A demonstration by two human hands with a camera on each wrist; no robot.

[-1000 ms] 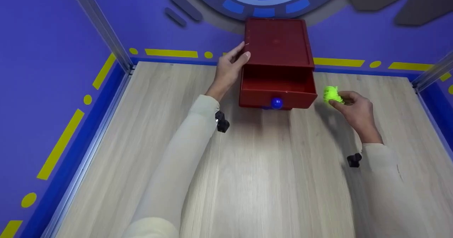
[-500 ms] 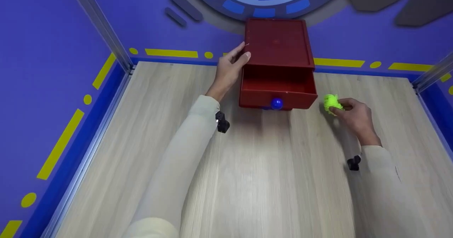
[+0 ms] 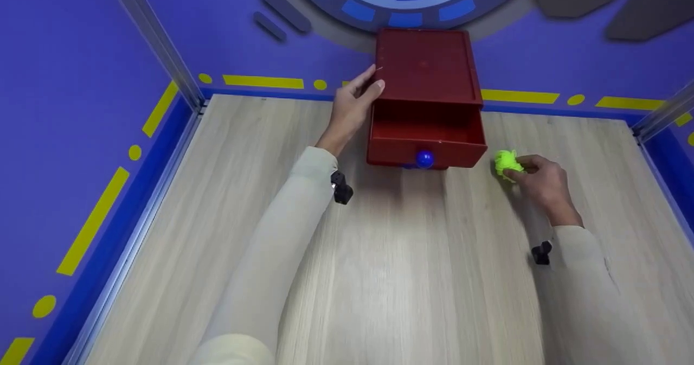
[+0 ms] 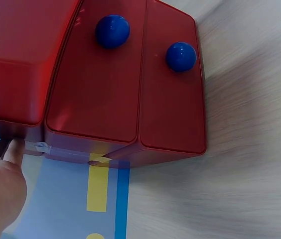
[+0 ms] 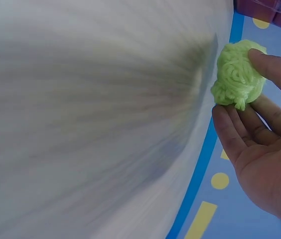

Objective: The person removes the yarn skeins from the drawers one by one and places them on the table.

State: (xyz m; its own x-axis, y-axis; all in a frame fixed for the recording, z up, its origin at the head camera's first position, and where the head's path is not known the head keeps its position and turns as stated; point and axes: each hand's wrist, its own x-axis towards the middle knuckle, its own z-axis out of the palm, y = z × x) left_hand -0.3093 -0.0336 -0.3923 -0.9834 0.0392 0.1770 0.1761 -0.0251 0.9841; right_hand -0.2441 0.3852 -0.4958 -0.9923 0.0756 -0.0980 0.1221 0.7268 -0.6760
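A red drawer cabinet (image 3: 425,64) stands by the back wall, its top drawer (image 3: 404,151) pulled out and no contents visible inside. The thumb and fingertips of my left hand (image 3: 349,110) rest against the cabinet's left side near the top edge; the left wrist view shows two lower drawer fronts (image 4: 100,89) closed. To the right of the cabinet, my right hand (image 3: 545,183) pinches a neon-green bundle of yarn (image 3: 507,163) between thumb and fingers. The right wrist view shows the thumb over the yarn (image 5: 237,74) and the fingers beneath.
Blue round knobs (image 3: 424,159) stick out from the drawer fronts. Blue printed walls (image 3: 260,56) with yellow marks enclose the wood-grain table (image 3: 379,278) at the back and sides. A metal rail (image 3: 146,191) runs along the left edge.
My right hand has come down and slightly nearer with the yarn, bringing it close to the tabletop right of the cabinet. My left hand and the open drawer have stayed put.
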